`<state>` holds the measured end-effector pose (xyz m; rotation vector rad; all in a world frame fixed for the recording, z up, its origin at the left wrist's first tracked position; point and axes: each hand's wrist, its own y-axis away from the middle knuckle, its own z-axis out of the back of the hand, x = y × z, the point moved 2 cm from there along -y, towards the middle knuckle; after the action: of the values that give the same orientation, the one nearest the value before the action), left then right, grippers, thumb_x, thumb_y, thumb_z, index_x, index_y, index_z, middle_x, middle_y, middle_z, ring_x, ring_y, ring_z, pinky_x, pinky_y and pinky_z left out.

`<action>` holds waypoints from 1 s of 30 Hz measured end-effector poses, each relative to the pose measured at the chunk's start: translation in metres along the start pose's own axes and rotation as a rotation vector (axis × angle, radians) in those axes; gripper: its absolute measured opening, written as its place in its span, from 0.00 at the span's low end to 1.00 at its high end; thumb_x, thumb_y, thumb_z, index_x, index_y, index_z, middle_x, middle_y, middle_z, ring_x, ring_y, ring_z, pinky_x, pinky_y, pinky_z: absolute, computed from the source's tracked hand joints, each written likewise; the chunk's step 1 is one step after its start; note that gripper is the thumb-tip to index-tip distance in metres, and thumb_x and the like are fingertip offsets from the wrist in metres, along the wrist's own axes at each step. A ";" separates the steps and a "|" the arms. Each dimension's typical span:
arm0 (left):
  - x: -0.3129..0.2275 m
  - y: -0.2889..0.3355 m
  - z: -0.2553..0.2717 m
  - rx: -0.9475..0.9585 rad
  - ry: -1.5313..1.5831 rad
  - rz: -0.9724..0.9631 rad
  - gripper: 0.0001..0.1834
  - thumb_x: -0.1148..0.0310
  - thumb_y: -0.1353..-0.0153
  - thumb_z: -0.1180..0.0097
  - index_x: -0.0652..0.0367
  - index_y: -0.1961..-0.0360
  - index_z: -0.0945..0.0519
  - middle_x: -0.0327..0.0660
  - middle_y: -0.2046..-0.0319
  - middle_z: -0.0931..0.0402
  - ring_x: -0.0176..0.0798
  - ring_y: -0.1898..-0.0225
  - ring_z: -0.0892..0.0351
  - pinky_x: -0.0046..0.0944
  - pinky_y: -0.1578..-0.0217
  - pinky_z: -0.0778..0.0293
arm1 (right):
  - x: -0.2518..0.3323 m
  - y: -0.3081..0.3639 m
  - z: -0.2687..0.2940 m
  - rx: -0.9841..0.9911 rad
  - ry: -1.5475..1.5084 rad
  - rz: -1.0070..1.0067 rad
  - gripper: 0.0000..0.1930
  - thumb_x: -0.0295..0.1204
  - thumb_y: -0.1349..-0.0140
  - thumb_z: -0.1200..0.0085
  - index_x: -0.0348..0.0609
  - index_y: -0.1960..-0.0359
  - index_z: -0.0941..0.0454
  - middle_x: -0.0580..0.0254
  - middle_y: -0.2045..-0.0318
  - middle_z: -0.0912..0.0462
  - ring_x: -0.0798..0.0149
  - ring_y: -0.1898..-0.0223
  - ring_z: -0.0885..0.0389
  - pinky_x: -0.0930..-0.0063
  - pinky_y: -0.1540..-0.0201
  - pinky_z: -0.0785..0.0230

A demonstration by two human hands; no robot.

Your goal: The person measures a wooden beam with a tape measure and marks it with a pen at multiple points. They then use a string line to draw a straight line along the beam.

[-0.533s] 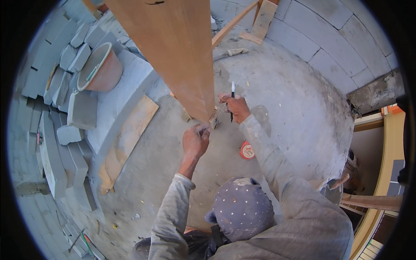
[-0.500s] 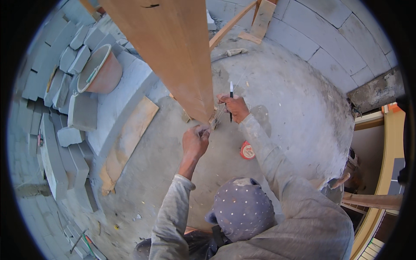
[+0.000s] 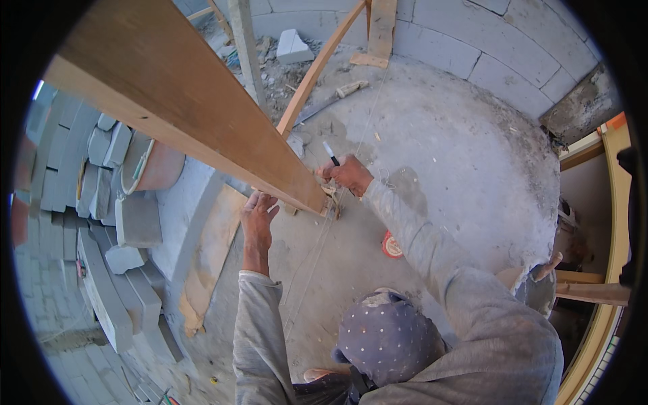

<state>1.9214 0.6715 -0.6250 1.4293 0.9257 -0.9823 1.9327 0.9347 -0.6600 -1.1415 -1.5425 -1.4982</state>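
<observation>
My right hand [image 3: 350, 177] is closed around a dark marker pen with a white end [image 3: 330, 152], which points up and to the left. It is just beside the foot of a thick wooden post [image 3: 223, 128]. Fingers stretched and thumb apart, my left hand [image 3: 257, 219] has its fingertips at the post's lower left edge; whether they press on it is hard to tell. A thin string [image 3: 316, 246] runs along the concrete floor past the post's foot, where small wood scraps [image 3: 331, 196] lie. To the right of them is a red and white tape measure [image 3: 392, 244].
A flat board [image 3: 212, 250] lies left of my left hand. Beyond it are stacked grey blocks [image 3: 138, 219] and a bucket [image 3: 158, 165]. A slanting timber brace [image 3: 324, 61] and a handled saw [image 3: 351, 88] are behind the post. A block wall [image 3: 466, 61] closes the far right.
My left hand has gone from a pinch at the post's foot to spread fingers farther left along its edge. In the view, the post slants more to the left. My right hand keeps the marker pen, now tilted.
</observation>
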 end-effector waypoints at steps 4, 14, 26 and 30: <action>-0.002 -0.021 -0.011 0.153 0.054 -0.027 0.23 0.56 0.28 0.44 0.60 0.41 0.23 0.41 0.48 0.19 0.42 0.46 0.21 0.47 0.45 0.25 | -0.001 0.001 0.002 -0.008 -0.050 0.029 0.09 0.31 0.42 0.34 0.37 0.65 0.13 0.65 0.74 0.16 0.74 0.73 0.21 0.78 0.75 0.34; 0.007 -0.035 -0.005 0.277 0.051 0.011 0.24 0.58 0.31 0.40 0.58 0.39 0.27 0.41 0.44 0.24 0.41 0.45 0.23 0.45 0.44 0.26 | 0.001 0.000 -0.009 0.037 -0.082 0.057 0.08 0.29 0.43 0.34 0.35 0.69 0.13 0.64 0.74 0.16 0.72 0.73 0.21 0.75 0.69 0.30; 0.053 -0.126 0.009 0.558 0.031 -0.053 0.35 0.59 0.31 0.40 0.65 0.29 0.36 0.52 0.32 0.32 0.45 0.32 0.30 0.45 0.34 0.29 | 0.000 -0.044 -0.014 0.179 0.732 0.238 0.14 0.38 0.41 0.37 0.39 0.62 0.13 0.58 0.75 0.16 0.67 0.76 0.22 0.66 0.69 0.27; 0.103 -0.183 0.014 0.576 0.257 0.007 0.29 0.61 0.32 0.40 0.63 0.34 0.30 0.48 0.38 0.27 0.43 0.40 0.25 0.44 0.42 0.25 | -0.044 -0.098 -0.018 0.146 0.927 0.505 0.24 0.48 0.46 0.33 0.32 0.67 0.14 0.36 0.72 0.16 0.43 0.70 0.16 0.56 0.63 0.24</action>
<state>1.7849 0.6734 -0.7848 2.0784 0.8535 -1.1321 1.8564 0.9164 -0.7360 -0.5345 -0.6451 -1.2482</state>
